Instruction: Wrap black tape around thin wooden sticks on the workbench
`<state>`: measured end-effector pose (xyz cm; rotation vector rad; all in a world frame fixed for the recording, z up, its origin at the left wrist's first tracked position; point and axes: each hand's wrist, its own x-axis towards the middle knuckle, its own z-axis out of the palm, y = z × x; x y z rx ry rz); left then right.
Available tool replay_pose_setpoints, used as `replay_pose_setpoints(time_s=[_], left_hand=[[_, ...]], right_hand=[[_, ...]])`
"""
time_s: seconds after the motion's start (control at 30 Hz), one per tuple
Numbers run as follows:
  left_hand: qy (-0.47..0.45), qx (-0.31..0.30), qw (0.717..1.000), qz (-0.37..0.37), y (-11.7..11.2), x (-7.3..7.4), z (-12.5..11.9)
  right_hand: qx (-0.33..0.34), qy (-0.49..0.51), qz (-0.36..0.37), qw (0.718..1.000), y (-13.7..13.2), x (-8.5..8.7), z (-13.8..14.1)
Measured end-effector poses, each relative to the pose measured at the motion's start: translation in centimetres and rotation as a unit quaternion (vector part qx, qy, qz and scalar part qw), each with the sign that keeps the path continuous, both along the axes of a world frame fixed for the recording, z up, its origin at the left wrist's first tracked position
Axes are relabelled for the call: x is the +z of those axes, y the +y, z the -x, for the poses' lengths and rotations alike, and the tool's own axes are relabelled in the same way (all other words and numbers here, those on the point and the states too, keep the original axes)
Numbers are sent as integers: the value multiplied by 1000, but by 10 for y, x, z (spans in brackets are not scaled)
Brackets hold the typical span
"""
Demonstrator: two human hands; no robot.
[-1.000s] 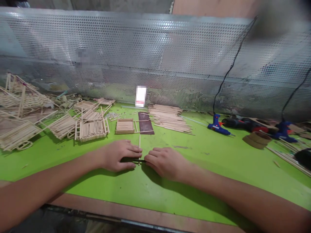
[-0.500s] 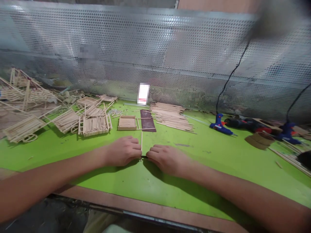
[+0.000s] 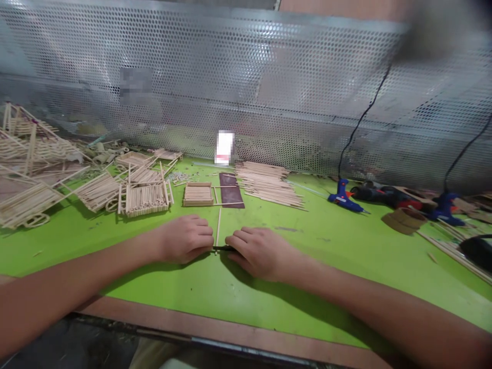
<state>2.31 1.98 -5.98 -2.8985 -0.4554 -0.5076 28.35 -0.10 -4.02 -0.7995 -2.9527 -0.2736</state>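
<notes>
My left hand [image 3: 187, 238] and my right hand [image 3: 258, 249] rest knuckles-up on the green mat [image 3: 338, 246], almost touching. Between them runs a thin dark tool [image 3: 221, 248], gripped at each end by curled fingers. A thin bamboo stick [image 3: 218, 225] lies under it, pointing away from me toward the brown sheet [image 3: 231, 196]. A small stick panel [image 3: 197, 194] sits just left of that sheet.
A pile of loose sticks [image 3: 269, 184] lies behind the hands. Stick-built frames [image 3: 145, 197] and carts [image 3: 26, 205] crowd the left. Two blue glue guns [image 3: 343, 197] [image 3: 446, 207], a tape roll [image 3: 408, 219] and cables sit at the right. A perforated metal wall [image 3: 246, 97] closes the back.
The bamboo stick has shifted slightly between my hands, and both hands moved a little left. My fingers stay on the dark tool.
</notes>
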Motion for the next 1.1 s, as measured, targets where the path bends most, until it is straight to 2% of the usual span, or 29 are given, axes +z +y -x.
replay_pose_setpoints(time_s=[0.23,0.37,0.7,0.97,1.1], left_hand=[[-10,10,1000,3,0,-1,0],[-3,10,1000,4,1,0,-1],[1,11,1000,-5,0,2,0],[-4,9,1000,12,1,1,1],[0,11,1000,21,0,3,1]], right_hand=[[4,50,46,998,7,0,-21],[24,56,67,996,10,1,-22],[8,25,137,990,10,7,-20],[-30,31,176,983,8,13,-19],[-102,46,175,978,6,10,-18]])
